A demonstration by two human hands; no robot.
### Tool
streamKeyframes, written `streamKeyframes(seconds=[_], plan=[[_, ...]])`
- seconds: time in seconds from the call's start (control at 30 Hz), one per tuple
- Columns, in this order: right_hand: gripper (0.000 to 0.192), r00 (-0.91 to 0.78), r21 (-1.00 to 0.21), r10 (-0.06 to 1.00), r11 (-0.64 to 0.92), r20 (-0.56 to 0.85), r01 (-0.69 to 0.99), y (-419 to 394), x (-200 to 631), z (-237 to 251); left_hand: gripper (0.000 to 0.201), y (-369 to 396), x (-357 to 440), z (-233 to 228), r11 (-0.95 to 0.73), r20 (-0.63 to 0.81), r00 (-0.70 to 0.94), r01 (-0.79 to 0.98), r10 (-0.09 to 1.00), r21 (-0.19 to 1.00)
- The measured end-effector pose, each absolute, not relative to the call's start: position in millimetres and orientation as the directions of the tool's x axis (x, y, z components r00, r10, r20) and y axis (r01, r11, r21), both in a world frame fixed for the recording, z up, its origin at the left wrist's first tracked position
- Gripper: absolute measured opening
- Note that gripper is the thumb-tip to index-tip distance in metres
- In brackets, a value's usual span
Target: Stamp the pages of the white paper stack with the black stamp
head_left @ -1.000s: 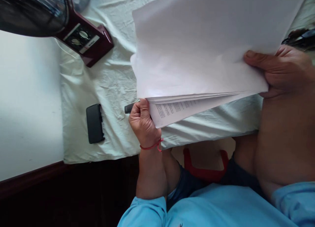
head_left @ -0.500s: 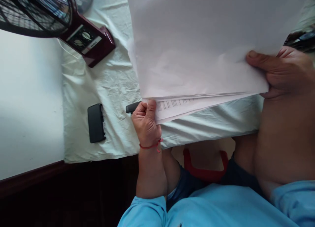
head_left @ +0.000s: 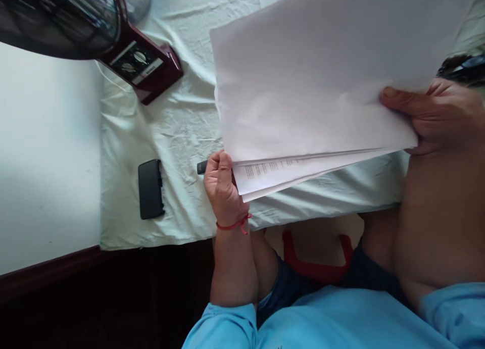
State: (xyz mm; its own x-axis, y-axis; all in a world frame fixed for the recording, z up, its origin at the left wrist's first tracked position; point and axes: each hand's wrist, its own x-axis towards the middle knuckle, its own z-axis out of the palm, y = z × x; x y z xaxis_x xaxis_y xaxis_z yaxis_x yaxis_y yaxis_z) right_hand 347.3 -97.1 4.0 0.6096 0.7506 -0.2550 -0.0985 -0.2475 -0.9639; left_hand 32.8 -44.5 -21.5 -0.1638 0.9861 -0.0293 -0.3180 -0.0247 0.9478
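fan: a dark red table fan [head_left: 140, 66] stands at the top left on the pale green cloth [head_left: 178, 132].
phone: a black phone [head_left: 150, 188] lies flat on the cloth, well apart from the hands.
dark thing: a small dark tip [head_left: 201, 167] pokes out just past the left hand; too little shows to tell what it is.
left hand: the left hand [head_left: 223, 190], with a red thread [head_left: 233, 226] at the wrist, is closed on the near left corner of the papers, pinching it.
papers: the stack of white papers [head_left: 314, 86] is held up above the cloth, between both hands. The top sheets are lifted; a printed page [head_left: 273, 169] shows under them.
right hand: the right hand [head_left: 443, 116] grips the right edge of the stack, thumb on top.
step: it looks like the sheets are being leafed through.
next move: the left fingers would need to part one thin sheet from the rest, while the right hand keeps the stack steady.
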Motion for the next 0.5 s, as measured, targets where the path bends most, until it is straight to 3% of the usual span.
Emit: streamKeyframes(seconds=[0.27,0.5], plan=[[0.027,0.606,-0.962,0.747,-0.222,-0.273,-0.160,-99.2,341.6,6.7,0.047,-42.7,28.4,-23.4,-0.060,-0.004,-0.298,-0.203,0.954,0.977],[0.041,0.566,-0.958,0.772,-0.233,-0.288,-0.169,-100.7,350.2,0.1,0.051,-41.3,27.7,-27.5,-0.074,0.006,-0.294,-0.222,0.956,0.972]])
